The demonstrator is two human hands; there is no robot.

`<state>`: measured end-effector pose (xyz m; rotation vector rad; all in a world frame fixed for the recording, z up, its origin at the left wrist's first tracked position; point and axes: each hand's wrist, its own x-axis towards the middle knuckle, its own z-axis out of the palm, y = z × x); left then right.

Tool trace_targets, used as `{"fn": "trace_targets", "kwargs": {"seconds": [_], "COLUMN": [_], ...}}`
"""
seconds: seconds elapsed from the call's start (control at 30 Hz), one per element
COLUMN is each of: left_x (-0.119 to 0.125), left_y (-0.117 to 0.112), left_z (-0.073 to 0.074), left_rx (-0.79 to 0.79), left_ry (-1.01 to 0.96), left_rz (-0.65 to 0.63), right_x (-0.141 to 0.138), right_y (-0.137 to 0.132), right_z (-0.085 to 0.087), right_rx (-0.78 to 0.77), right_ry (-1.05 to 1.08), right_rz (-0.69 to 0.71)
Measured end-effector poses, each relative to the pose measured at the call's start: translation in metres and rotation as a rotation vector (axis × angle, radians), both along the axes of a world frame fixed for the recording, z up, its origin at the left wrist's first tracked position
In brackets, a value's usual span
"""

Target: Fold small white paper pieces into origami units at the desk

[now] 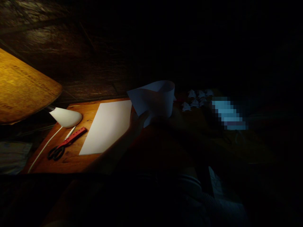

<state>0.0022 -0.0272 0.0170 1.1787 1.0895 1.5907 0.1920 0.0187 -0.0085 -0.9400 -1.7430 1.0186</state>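
The scene is very dark, lit only at the left. My left hand (138,121) is closed on the lower left part of a white sheet of paper (153,97) that is bent upward into a curve above a wooden table (75,160). My right hand (176,115) is only a dim shape at the paper's lower right edge, and its fingers do not show. A flat stack of white paper (106,126) lies on the table just left of my left hand.
A white lamp (67,117) with a white cord stands at the left. Scissors (56,152) and a red ruler (73,136) lie beside it. Several small folded paper pieces (197,97) sit at the right, near a blurred blue patch (228,113).
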Motion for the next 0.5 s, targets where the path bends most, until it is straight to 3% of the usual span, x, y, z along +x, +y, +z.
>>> {"fn": "trace_targets", "kwargs": {"seconds": [0.5], "left_x": [0.0], "left_y": [-0.004], "left_z": [0.002], "left_rx": [-0.029], "left_ry": [0.02], "left_rz": [0.047], "right_x": [0.002], "right_y": [-0.007], "right_z": [0.014], "right_rx": [-0.013], "right_ry": [0.029], "right_rz": [-0.044]}}
